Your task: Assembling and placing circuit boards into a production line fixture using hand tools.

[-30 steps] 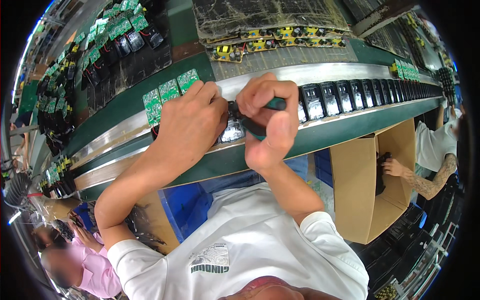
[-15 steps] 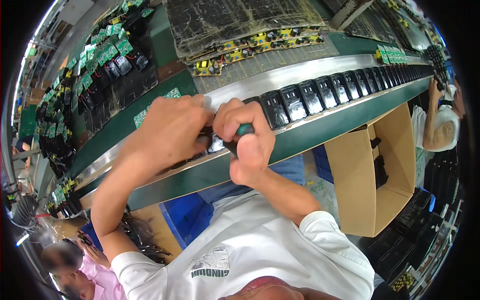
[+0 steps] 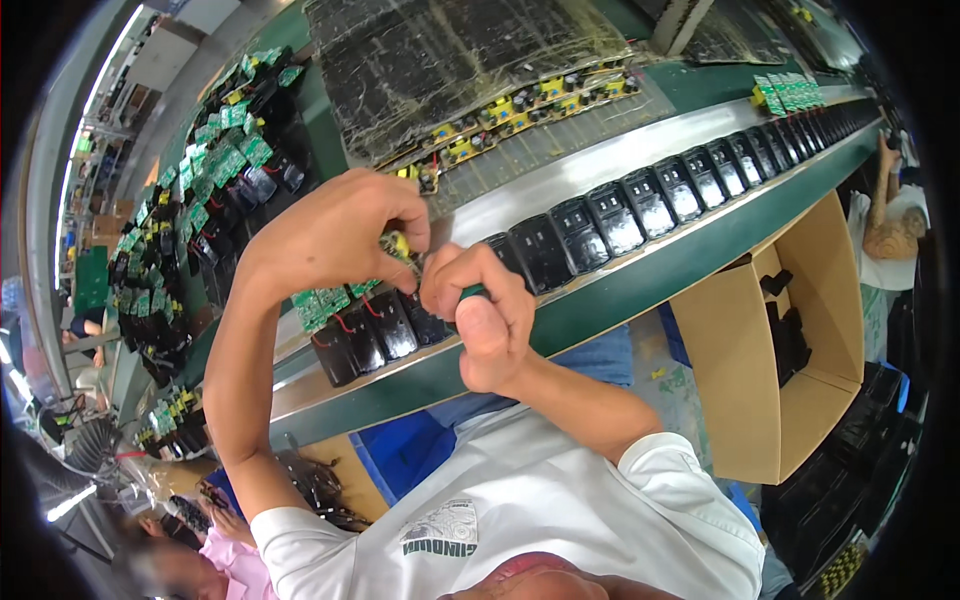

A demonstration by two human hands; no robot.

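Observation:
My left hand (image 3: 330,232) is closed, its fingers and thumb pinching a small circuit board (image 3: 402,246) with a yellow component above the row of cases. Right beside it, my right hand (image 3: 490,325) wraps round a handle with a green part (image 3: 473,292); the rest of that tool is hidden by the fingers. Under and near both hands lie shiny black plastic cases (image 3: 392,330) with red wires and green circuit boards (image 3: 322,306) at their upper ends. More black cases (image 3: 585,235) run in a line away to the right.
Boards with yellow parts (image 3: 520,108) lie under a worn dark sheet (image 3: 470,50) at the far side. Piles of green boards and black cases (image 3: 240,155) stand at left. A cardboard box (image 3: 740,370) sits at right, near another person's arm (image 3: 890,215).
My left hand has risen from the row, and the circuit board now shows in its fingers. Cases at the row's left end have come into sight. My right hand keeps its grip; the view shifted slightly.

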